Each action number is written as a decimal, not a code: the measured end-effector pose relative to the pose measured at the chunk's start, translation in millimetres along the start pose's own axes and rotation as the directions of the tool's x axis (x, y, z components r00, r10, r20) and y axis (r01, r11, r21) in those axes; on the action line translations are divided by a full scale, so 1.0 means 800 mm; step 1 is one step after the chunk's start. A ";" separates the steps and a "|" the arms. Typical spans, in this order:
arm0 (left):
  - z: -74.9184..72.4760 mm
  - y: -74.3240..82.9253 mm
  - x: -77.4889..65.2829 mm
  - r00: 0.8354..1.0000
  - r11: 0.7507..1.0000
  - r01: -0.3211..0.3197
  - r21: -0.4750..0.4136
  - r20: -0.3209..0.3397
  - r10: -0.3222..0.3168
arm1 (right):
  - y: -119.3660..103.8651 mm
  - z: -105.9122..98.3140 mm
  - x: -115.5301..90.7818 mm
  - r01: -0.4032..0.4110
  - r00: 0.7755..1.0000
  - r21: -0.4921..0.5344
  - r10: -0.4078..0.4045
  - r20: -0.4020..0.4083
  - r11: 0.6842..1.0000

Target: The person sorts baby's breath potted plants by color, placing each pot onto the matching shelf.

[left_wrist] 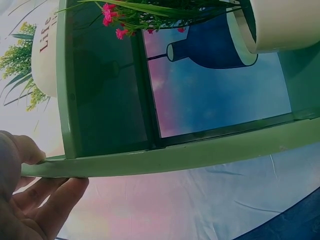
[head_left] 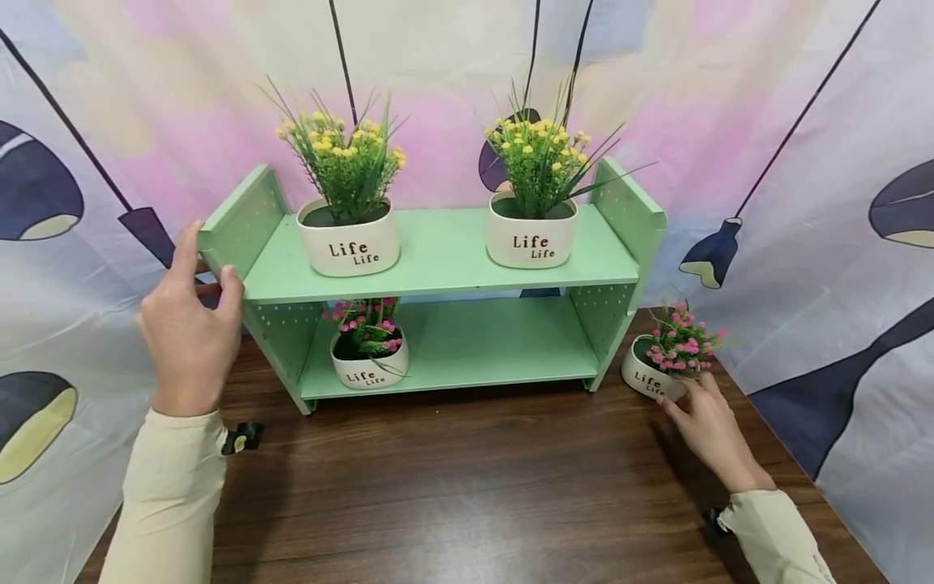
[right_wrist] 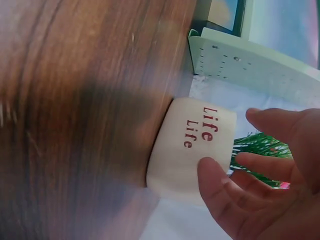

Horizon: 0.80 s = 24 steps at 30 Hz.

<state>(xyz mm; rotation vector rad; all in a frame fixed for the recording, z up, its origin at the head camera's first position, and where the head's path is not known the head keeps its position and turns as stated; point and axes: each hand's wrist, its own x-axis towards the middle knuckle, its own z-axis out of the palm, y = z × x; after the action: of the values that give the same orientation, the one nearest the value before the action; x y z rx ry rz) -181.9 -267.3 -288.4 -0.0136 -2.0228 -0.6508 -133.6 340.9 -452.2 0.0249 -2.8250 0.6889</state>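
Observation:
On the left, my left hand (head_left: 191, 328) grips the side panel of a green two-tier shelf (head_left: 445, 280). In the left wrist view the thumb lies on one face of the panel edge (left_wrist: 165, 161), with fingers against the other. My right hand (head_left: 708, 426) is at a white potted plant with pink flowers (head_left: 645, 373), standing on the table right of the shelf. In the right wrist view, its thumb and fingers are spread apart, one fingertip overlapping the pot (right_wrist: 192, 150), which carries red "Life Life" lettering.
Two white pots with yellow flowers, one left (head_left: 350, 243) and one right (head_left: 531, 239), stand on the upper tier. A pink-flowered pot (head_left: 370, 365) sits on the lower tier, left side. A patterned curtain (head_left: 445, 49) hangs behind the brown wooden table (head_left: 452, 478).

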 end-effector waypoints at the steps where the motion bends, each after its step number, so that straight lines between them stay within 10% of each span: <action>1: 0.000 0.000 0.000 1.000 1.000 0.002 -0.002 0.001 -0.002 | 0.001 0.000 0.001 0.000 1.000 0.003 0.000 -0.011 1.000; 24: -0.001 0.004 0.000 1.000 1.000 0.014 -0.014 0.021 -0.014 | 0.017 0.005 0.031 -0.212 0.975 0.004 0.211 -0.065 0.977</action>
<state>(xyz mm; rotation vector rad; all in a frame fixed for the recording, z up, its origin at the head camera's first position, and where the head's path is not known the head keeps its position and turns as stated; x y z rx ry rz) -180.8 -265.0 -286.5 -0.0145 -2.0395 -0.6768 -159.9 351.7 -456.0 -0.2977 -2.7909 0.7158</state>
